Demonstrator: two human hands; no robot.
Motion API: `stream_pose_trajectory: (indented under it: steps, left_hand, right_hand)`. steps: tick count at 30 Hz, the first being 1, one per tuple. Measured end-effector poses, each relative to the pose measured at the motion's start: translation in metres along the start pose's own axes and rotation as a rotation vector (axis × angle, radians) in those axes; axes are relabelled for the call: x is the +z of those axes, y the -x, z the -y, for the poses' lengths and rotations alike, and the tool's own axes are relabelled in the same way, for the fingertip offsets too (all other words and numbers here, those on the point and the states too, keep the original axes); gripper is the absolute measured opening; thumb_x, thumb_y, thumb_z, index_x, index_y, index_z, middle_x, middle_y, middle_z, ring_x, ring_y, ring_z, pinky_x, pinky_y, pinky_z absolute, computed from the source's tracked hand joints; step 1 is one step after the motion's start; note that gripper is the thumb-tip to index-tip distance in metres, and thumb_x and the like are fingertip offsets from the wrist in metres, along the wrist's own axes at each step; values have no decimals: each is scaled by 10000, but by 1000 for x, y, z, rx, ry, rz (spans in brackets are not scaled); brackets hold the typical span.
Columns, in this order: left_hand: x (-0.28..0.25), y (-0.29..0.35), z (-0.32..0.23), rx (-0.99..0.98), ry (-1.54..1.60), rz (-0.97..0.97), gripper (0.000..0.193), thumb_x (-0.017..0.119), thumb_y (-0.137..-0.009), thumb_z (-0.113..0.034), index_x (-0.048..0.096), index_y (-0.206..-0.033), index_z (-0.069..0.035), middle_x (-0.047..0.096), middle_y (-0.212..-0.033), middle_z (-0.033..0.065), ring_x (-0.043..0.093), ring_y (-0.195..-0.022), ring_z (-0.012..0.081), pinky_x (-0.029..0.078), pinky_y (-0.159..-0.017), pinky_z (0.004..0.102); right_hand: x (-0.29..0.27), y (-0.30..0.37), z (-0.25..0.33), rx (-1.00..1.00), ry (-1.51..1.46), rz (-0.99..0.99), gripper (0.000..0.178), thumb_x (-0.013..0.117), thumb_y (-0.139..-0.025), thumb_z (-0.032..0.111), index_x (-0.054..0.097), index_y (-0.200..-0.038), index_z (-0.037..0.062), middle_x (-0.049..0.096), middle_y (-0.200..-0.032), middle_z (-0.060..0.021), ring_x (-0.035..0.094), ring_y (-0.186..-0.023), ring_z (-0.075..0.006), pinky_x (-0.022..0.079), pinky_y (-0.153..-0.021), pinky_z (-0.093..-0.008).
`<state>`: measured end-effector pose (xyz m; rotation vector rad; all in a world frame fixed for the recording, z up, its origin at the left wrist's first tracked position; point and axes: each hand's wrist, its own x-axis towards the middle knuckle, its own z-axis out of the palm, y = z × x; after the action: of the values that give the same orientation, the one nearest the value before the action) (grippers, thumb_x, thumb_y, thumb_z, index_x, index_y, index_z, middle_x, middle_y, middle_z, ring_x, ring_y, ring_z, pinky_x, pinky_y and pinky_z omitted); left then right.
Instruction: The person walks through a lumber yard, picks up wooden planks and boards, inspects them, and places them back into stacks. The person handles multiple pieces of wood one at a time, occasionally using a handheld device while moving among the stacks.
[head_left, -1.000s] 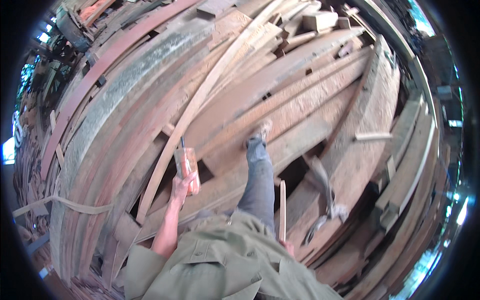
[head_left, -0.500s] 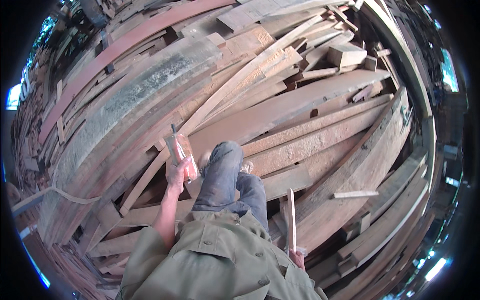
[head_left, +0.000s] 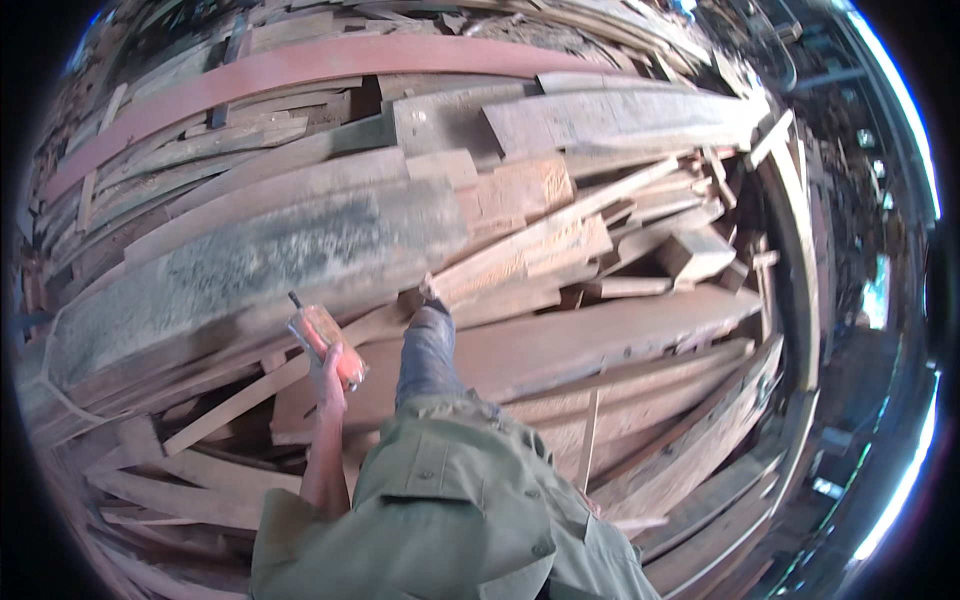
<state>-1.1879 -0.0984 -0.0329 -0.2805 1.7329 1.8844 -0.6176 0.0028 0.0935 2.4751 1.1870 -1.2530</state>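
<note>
My left hand (head_left: pixel 331 378) is wrapped round an orange handheld device (head_left: pixel 318 330) covered in clear plastic. A short black stub sticks up from its top end. It is held out ahead on the left, above the stacked boards. Low on the right, a thin wooden stick (head_left: pixel 590 435) stands nearly upright, its lower end in my right hand (head_left: pixel 592 507). That hand is mostly hidden behind my green shirt. One leg (head_left: pixel 428 350) in blue jeans is stretched ahead, its foot among the planks.
Loose planks lie at many angles all around. A wide brown plank (head_left: pixel 530 340) crosses ahead, beyond it a dark-stained beam (head_left: pixel 300 245) and a long reddish board (head_left: pixel 290 68). A square block (head_left: pixel 697 253) sits at right, near an upright-looking post (head_left: pixel 795 270).
The view has shifted forward and turned, with the planks now lower in the picture. One leg has stepped ahead. The device and stick stay in my hands; my right hand is now more hidden.
</note>
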Motion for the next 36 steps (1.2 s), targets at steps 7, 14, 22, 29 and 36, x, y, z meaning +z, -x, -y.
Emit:
stream_pose_trajectory:
  steps: [7, 14, 22, 29, 36]
  left_hand:
    - [106, -55, -58, -198, 136, -84, 463, 636, -821, -252, 502, -1171, 20, 550, -989, 39, 520, -855, 104, 430, -740, 267]
    - [138, -113, -99, -115, 95, -157, 381, 653, -807, -218, 541, -1089, 12, 556, -937, 50, 520, -788, 96, 431, -696, 252]
    - [152, -114, -140, 57, 91, -544, 469, 652, -807, -184, 469, -1202, -8, 494, -670, -34, 473, -573, 66, 405, -536, 238]
    - [290, -46, -172, -205, 216, -1153, 490, 688, -799, -299, 488, -1172, -52, 554, -715, -13, 556, -600, 92, 456, -554, 236]
    - [392, -120, -197, -265, 238, -1121, 558, 696, -788, -226, 460, -1242, -5, 580, -974, 26, 584, -787, 85, 479, -647, 229]
  right_hand:
    - [-60, -60, 280, -122, 97, 58, 271, 603, -834, 278, 604, -794, 11, 557, -639, -48, 520, -550, -154, 426, -493, -317]
    - [-41, -138, 484, -597, 425, -85, 379, 611, -823, 319, 604, -981, -25, 590, -688, -82, 546, -587, -157, 446, -543, -315]
    - [18, -251, 750, -506, 730, 311, 297, 522, -818, 250, 561, -995, 14, 563, -657, -94, 568, -560, -173, 452, -486, -335]
    - [95, -373, 963, -762, 1118, 675, 345, 532, -798, 254, 587, -1027, 1, 627, -766, -180, 618, -691, -242, 465, -599, -384]
    - [95, -381, 1045, -408, 1237, 477, 386, 569, -776, 314, 602, -892, -53, 616, -705, -154, 589, -596, -232, 475, -557, -387]
